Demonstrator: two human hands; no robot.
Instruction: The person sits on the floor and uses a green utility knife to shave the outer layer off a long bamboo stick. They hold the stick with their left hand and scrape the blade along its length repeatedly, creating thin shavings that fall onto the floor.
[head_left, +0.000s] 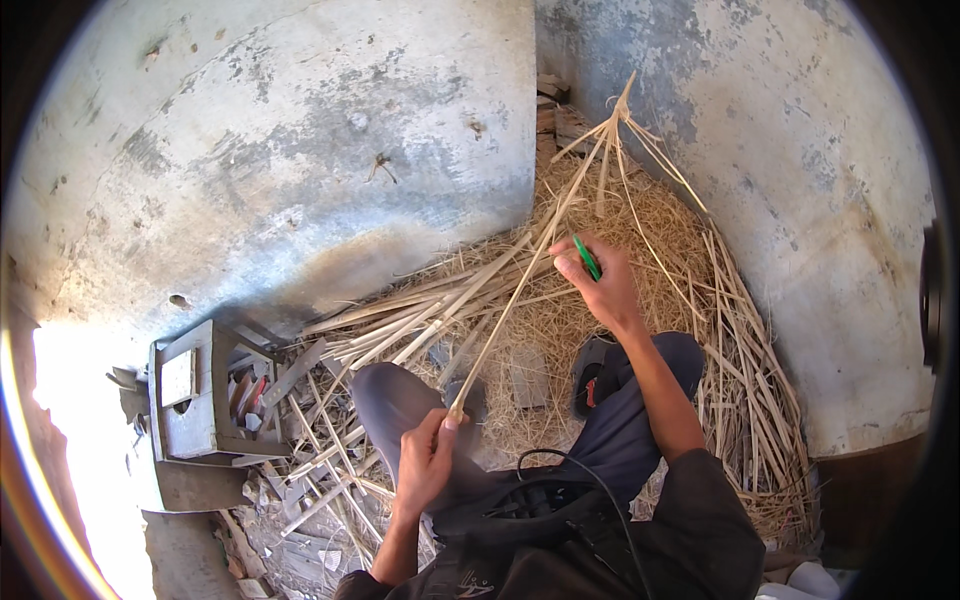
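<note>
My left hand [428,455], by my left knee, pinches the lower end of a long, pale bamboo strip [503,331]. The strip slants up and to the right, past the fingertips of my right hand [606,290]. Those fingers are curled around a small green tool [587,258]; most of it is hidden, so its exact kind does not show. Whether the right fingertips also touch the strip cannot be made out. Beyond that hand, a bunch of split strips [622,112] fans out downward from a gathered top near the wall corner.
Loose strips [420,312] lie along the left wall, and more strips [750,390] pile up on the right. Fine shavings [655,225] cover the floor. A weathered wooden box-like stand [212,400] is at the left. A black cable [606,487] loops over my lap.
</note>
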